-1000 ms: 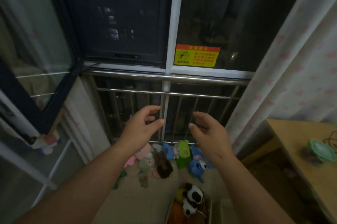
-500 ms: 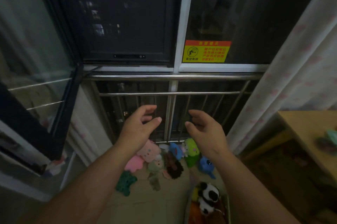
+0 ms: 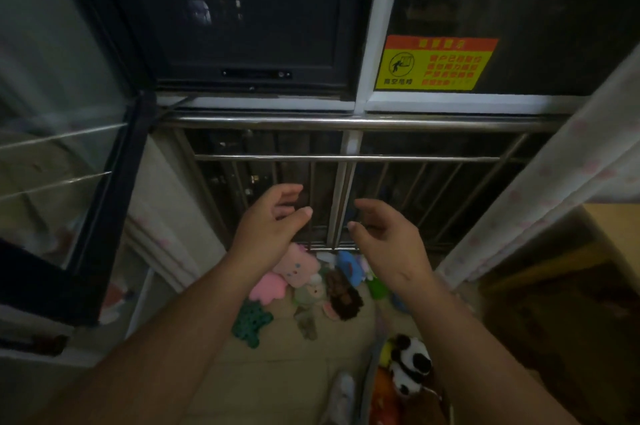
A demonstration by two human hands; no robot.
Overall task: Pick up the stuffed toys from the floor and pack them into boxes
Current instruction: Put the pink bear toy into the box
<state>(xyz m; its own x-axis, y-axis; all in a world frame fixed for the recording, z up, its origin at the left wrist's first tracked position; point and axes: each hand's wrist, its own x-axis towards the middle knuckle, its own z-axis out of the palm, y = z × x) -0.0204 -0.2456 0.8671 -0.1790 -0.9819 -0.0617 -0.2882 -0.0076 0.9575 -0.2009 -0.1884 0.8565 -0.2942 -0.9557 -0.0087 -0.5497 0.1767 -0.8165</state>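
1. Head view: both arms reach forward over a heap of toys (image 3: 311,282) lying on the floor (image 3: 277,365) at the foot of the railing (image 3: 346,158). The heap sits against the railing's base, likely because the bars stop anything going further.

2. The left hand (image 3: 268,225) hangs in the air in front of the railing, above the heap, its grip spread and curled, thumb apart from the fingers, holding nothing. That shape suits closing round a soft body, so I judge it is set for a grab.

3. The right hand (image 3: 384,237) hangs beside it, also in front of the railing and above the heap, grip likewise spread and empty. The two palms face each other, which would fit a two-handed scoop of several toys at once.

4. In the heap, a pink toy (image 3: 296,267) lies nearest the railing's base, a brown toy (image 3: 343,296) just nearer the person, and a green toy (image 3: 251,319) apart from the rest on the side away from the railing.

5. A box (image 3: 375,372) stands well back from the railing, at the lower edge of the view, with a panda (image 3: 410,367) already inside. Kept that close to the heap, each carry should be short.

6. Packing looks partly done: most toys are on the floor.
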